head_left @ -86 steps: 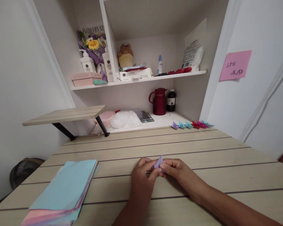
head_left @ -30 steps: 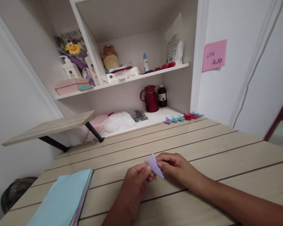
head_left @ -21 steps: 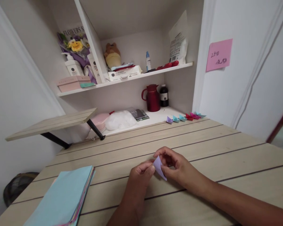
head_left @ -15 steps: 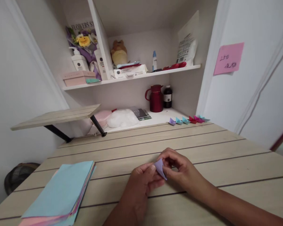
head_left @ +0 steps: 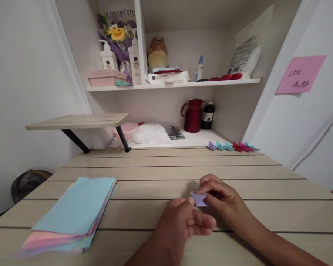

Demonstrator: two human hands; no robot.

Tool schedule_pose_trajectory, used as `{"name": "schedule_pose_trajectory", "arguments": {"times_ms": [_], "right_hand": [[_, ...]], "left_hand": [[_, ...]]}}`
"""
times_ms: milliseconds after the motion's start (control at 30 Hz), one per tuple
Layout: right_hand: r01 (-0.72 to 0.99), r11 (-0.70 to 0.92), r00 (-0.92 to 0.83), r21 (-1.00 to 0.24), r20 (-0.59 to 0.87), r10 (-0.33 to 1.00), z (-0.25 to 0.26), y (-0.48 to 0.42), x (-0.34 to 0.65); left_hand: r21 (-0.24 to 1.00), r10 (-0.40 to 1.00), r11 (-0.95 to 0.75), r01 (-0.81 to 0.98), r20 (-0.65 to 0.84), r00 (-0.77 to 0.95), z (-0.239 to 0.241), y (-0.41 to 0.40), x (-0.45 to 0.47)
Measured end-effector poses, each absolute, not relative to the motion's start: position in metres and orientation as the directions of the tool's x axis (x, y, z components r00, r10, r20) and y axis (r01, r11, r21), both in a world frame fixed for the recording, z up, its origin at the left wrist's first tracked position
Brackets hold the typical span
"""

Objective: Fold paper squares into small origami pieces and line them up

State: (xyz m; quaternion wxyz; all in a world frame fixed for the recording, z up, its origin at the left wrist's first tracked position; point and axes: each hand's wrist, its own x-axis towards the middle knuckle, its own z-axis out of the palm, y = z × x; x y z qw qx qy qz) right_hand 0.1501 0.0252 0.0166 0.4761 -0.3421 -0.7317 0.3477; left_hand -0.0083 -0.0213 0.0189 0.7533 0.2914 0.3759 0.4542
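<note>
A small folded purple paper [head_left: 199,200] is held just above the table, in front of me. My right hand [head_left: 218,194] pinches its right side between thumb and fingertips. At its left corner sits the thumb of my left hand [head_left: 184,220], apparently pinching the edge with the index finger, which is partly hidden. The other fingers of that hand stretch out loosely below the paper. Toward the back right stands a row of small folded paper boats [head_left: 229,146] in purple, light blue, red and magenta.
A stack of coloured paper sheets [head_left: 77,207], light blue on top, lies at the left. Behind it a small raised shelf [head_left: 80,121] stands on black legs. A red jug [head_left: 193,116] and a dark bottle [head_left: 208,115] are at the back, under a loaded shelf [head_left: 205,84].
The purple paper has turned from an upright point to a flatter, wider shape facing me. My left fingers have stretched out beneath it. The whole view has shifted a little.
</note>
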Motion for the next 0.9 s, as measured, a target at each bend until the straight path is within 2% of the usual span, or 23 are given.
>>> {"name": "schedule_pose_trajectory", "arguments": {"times_ms": [133, 233, 433, 567, 667, 767, 833, 900], "right_hand": [[0.195, 0.547, -0.308, -0.814, 0.479, 0.822, 0.012, 0.028, 0.149], [0.218, 0.590, -0.338, -0.777, 0.507, 0.793, 0.012, 0.024, 0.148], [0.272, 0.697, -0.465, -0.664, 0.543, 0.699, 0.020, 0.012, 0.146], [0.276, 0.679, -0.481, -0.681, 0.514, 0.711, 0.024, 0.007, 0.142], [0.247, 0.568, -0.438, -0.785, 0.432, 0.788, 0.026, 0.007, 0.139], [0.043, 0.331, -0.423, -0.943, 0.283, 0.861, 0.026, 0.009, 0.137], [-0.125, 0.187, -0.428, -0.974, 0.223, 0.876, 0.024, 0.010, 0.137], [-0.201, 0.093, -0.409, -0.975, 0.170, 0.897, 0.023, 0.011, 0.135]], "left_hand": [[0.750, 0.905, 0.424, -0.508, -0.324, 0.276, 0.013, -0.016, -0.005], [0.780, 0.912, 0.403, -0.478, -0.294, 0.287, 0.011, -0.012, -0.006], [0.914, 0.953, 0.242, -0.326, -0.160, 0.259, 0.013, -0.010, -0.011], [0.975, 0.971, 0.144, -0.168, -0.107, 0.212, 0.013, -0.006, -0.014], [0.988, 0.983, 0.113, -0.103, -0.096, 0.155, 0.012, -0.003, -0.015], [0.994, 0.991, 0.083, -0.074, -0.075, 0.111, 0.012, -0.002, -0.015], [0.995, 0.996, 0.061, -0.083, -0.055, 0.076, 0.013, -0.001, -0.015], [0.995, 0.999, 0.044, -0.091, -0.041, 0.032, 0.016, 0.000, -0.016]]}}
